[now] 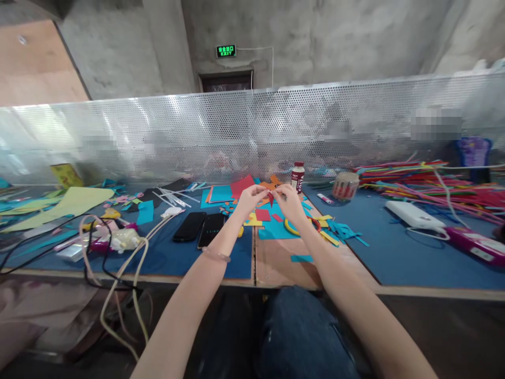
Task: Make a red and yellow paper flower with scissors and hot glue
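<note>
Both my hands meet above the middle of the table, fingertips pinched around a small red paper piece [271,198] that hangs point-down between them. My left hand [252,198] grips it from the left, a bracelet on that wrist. My right hand [287,200] pinches the same piece from the right. An orange paper shape [270,185] is just behind the fingers. Beneath lie a red paper square [262,215], blue paper [272,230] and yellow scraps. Scissors with yellow handles [290,228] rest partly behind my right forearm.
Two phones [189,227] lie left of my left forearm, near tangled cables [140,263]. A bottle [298,177] and a jar [345,186] stand behind my right hand. Colourful pipe cleaners [426,184] and a white power bank [414,216] are at right. A perforated metal divider [221,126] runs behind.
</note>
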The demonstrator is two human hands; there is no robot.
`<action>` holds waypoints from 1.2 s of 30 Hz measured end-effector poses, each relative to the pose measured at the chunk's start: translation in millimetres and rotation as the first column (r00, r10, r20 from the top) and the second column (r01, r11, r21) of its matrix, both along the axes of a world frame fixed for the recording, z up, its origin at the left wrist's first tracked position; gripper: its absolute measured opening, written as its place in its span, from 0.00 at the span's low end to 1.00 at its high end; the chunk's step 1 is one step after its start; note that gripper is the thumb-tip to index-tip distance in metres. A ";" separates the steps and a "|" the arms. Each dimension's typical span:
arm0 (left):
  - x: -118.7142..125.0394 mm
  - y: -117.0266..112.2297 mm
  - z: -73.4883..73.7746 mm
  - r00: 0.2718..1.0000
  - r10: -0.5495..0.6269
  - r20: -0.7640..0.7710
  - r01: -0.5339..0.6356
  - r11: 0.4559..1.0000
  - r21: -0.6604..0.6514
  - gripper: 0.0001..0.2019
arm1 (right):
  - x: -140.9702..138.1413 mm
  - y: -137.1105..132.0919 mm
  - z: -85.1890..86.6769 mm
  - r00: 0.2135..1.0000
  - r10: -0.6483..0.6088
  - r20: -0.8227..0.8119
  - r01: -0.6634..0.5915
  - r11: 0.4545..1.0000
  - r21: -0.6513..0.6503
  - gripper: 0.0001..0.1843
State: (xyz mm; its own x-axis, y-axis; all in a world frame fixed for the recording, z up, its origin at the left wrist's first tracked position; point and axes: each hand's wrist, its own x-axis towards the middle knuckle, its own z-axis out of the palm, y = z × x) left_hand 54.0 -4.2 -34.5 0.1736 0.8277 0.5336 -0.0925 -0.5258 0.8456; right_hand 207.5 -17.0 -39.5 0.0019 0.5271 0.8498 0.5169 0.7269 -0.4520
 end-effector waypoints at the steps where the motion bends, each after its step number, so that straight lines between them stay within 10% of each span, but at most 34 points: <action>1: 0.3 1.3 -0.5 1.000 0.002 0.009 -0.002 1.000 0.004 0.14 | -1.2 -1.3 -0.6 1.000 -0.009 -0.002 0.009 1.000 0.011 0.10; 36: 13.5 -12.5 4.6 0.981 -0.049 0.189 0.048 0.999 0.008 0.14 | -27.4 -22.3 -9.2 0.977 -0.125 -0.174 0.137 0.989 0.061 0.16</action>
